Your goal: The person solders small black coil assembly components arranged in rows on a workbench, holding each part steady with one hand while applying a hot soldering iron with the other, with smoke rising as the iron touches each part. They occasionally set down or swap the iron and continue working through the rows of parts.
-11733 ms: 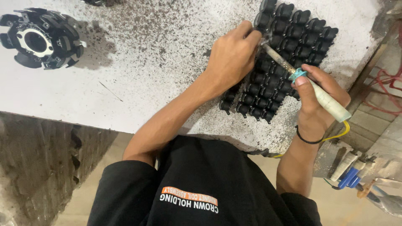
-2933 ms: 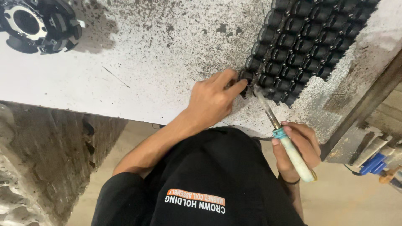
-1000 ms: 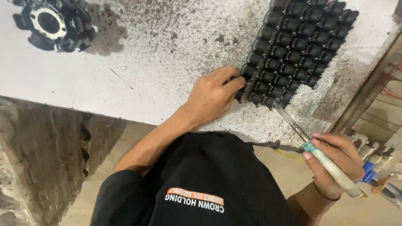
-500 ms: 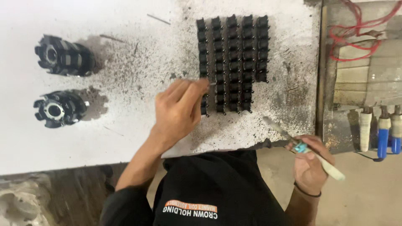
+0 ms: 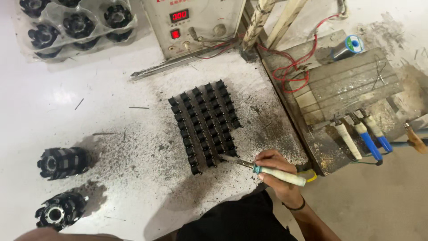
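Note:
My right hand (image 5: pixel 278 176) grips a soldering iron (image 5: pixel 285 175) with a cream handle and a teal collar. Its metal tip (image 5: pixel 228 159) touches the near right edge of a black grid of small parts (image 5: pixel 205 125), which lies on the white, soot-speckled table (image 5: pixel 111 129). Only a sliver of skin (image 5: pixel 42 234) shows at the bottom left edge, likely my left hand or arm. It is nearest a black toothed round part (image 5: pixel 60 210), with a second one (image 5: pixel 62 163) just beyond.
A clear tray of black round parts (image 5: pixel 73 27) sits at the far left. A grey control box with red digits (image 5: pixel 196 22) stands behind the grid, a metal rod (image 5: pixel 178 62) before it. At right are a wooden block (image 5: pixel 352 87) with red wires, a solder spool (image 5: pixel 350 46) and several spare irons (image 5: pixel 363 140).
My left hand has come off the grid and dropped to the bottom left edge. My right hand has brought the iron's tip onto the grid's near edge. The view has tilted up.

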